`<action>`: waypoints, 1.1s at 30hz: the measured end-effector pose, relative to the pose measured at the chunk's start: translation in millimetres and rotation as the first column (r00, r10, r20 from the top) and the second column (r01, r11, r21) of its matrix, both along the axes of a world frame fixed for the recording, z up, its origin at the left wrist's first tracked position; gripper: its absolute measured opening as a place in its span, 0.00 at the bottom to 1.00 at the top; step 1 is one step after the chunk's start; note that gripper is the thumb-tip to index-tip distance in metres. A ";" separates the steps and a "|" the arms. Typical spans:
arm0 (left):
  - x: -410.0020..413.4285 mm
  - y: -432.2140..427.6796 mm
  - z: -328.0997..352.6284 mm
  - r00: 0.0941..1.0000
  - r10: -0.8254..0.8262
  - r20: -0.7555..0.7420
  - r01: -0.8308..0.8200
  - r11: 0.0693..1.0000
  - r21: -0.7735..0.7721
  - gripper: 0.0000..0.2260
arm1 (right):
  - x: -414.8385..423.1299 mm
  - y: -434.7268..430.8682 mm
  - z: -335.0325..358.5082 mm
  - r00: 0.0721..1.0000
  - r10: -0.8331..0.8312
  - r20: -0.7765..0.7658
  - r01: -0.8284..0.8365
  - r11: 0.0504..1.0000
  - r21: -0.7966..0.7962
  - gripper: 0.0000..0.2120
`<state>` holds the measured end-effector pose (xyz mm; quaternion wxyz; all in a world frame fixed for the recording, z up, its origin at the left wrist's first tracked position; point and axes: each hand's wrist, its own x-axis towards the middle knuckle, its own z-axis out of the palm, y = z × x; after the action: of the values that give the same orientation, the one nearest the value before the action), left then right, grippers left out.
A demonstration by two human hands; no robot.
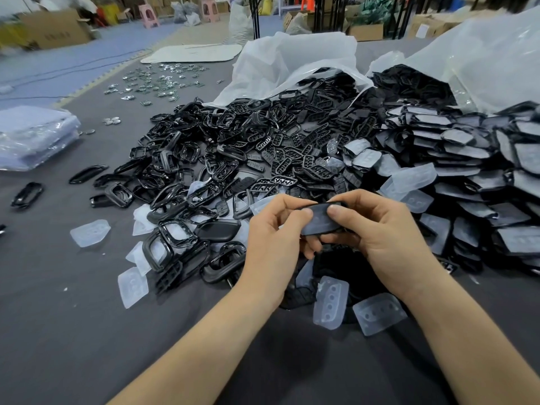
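Note:
Both hands hold one black key-fob shell (320, 219) with a translucent pad on its face, just above the grey table (87, 331). My left hand (274, 238) grips its left end, thumb on top and fingers curled beneath. My right hand (377, 226) pinches its right end with the thumb pressing the pad. Behind lies a big heap of black frames and button plates (248, 147). To the right are rows of black shells with pads (467, 171). Loose translucent pads (331, 302) lie under my wrists.
Two large clear plastic bags (292, 59) spill parts at the back. A stack of clear bags (32, 135) sits at the left. Small shiny metal pieces (157, 80) are scattered far left. Cardboard boxes (55, 30) and stools stand on the floor beyond.

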<state>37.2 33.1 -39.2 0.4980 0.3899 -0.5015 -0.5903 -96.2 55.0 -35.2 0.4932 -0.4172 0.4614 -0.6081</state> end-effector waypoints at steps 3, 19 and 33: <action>-0.6 -0.6 1.0 0.999 -0.016 -0.041 0.017 0.999 0.032 0.08 | -0.7 0.1 0.4 1.000 -0.016 0.013 0.016 1.000 0.003 0.03; -7.1 9.0 2.5 0.999 -0.004 0.040 0.006 0.999 -0.044 0.07 | 4.7 3.0 -2.5 0.997 -0.018 -0.076 0.019 1.000 0.010 0.11; -7.1 13.6 3.5 0.999 -0.026 0.029 0.028 0.996 -0.083 0.05 | 5.5 2.4 -0.9 0.996 0.032 0.081 -0.036 0.998 0.050 0.10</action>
<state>30.2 46.7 -35.6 0.4987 0.3702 -0.5376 -0.5703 -90.7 57.4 -36.2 0.5320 -0.3876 0.4494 -0.6039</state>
